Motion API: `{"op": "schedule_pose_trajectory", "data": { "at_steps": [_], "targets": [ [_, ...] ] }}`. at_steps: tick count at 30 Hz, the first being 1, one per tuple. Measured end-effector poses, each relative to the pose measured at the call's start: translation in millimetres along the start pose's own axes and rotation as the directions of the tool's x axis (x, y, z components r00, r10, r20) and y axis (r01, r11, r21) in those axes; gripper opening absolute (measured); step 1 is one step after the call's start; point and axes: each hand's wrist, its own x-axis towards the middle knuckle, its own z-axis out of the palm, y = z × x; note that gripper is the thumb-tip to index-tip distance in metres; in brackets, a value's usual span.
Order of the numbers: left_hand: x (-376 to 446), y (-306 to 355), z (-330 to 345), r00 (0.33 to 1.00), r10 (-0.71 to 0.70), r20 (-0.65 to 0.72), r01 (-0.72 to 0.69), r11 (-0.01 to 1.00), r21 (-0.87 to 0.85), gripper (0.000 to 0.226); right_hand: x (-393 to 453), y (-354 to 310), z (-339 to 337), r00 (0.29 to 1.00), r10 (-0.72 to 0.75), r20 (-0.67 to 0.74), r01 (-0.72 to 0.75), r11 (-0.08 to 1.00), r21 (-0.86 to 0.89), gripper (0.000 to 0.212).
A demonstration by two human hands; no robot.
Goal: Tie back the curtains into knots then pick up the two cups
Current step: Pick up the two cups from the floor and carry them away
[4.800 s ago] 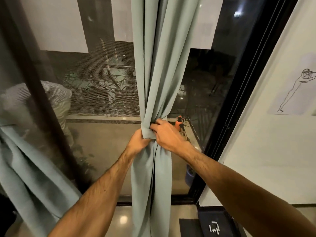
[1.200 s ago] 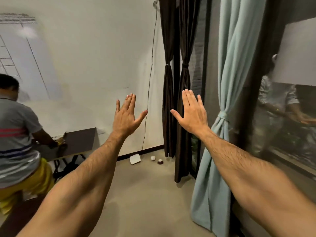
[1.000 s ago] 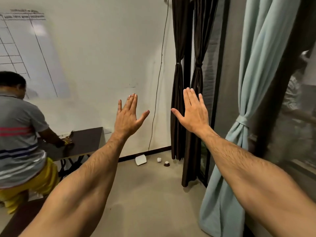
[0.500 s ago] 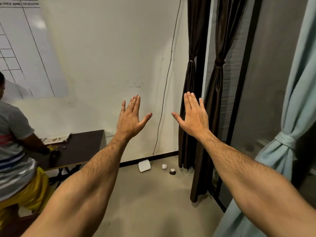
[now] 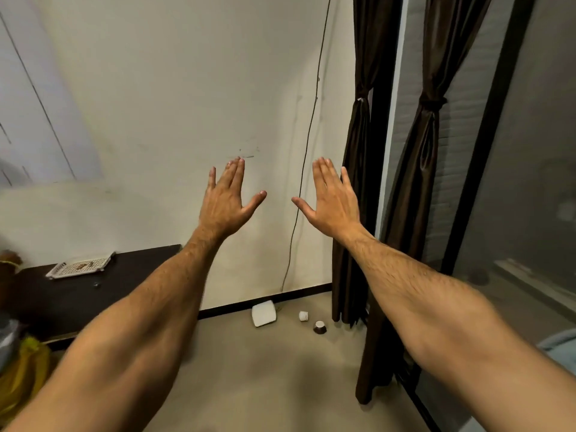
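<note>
My left hand [image 5: 226, 201] and my right hand [image 5: 333, 201] are raised in front of me, backs toward me, fingers straight, holding nothing. Two small cups lie on the floor by the far wall: a white cup [image 5: 303, 315] and a brown cup [image 5: 320, 327] turned upside down. Two dark brown curtains hang at the right, each gathered at mid-height: one [image 5: 358, 169] by the wall corner, the other [image 5: 424, 169] in front of the glass door. A corner of the pale blue curtain [image 5: 561, 353] shows at the right edge.
A white box-like object [image 5: 264, 313] lies on the floor beside the cups, under a black cable [image 5: 307, 145] running down the wall. A dark table [image 5: 78, 294] with a white perforated tray [image 5: 79, 267] stands at left. A person in yellow [image 5: 21, 366] sits at the left edge.
The view has swung left from the knotted blue curtain toward the corner with the cups. Both hands let go of the curtain and stay raised and flat. The cups appear closer.
</note>
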Motion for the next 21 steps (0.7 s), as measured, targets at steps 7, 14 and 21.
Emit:
{"op": "schedule_pose_trajectory", "data": {
  "at_steps": [7,14,21],
  "targets": [
    [61,-37,75,1.0,-0.002,0.009,0.002,1.0,-0.008,0.093,61,15,75,0.999,0.001,0.036,0.0,1.0,-0.009,0.097],
    [134,-79,157,0.998,0.034,0.047,-0.032,0.998,-0.047,0.092,130,31,155,0.999,0.035,0.019,-0.034,0.998,-0.058,0.097],
    [211,-118,241,0.995,0.084,0.057,-0.078,0.992,-0.098,0.091,195,45,226,0.991,0.11,0.078,-0.1,0.988,-0.122,0.097]
  ]
}}
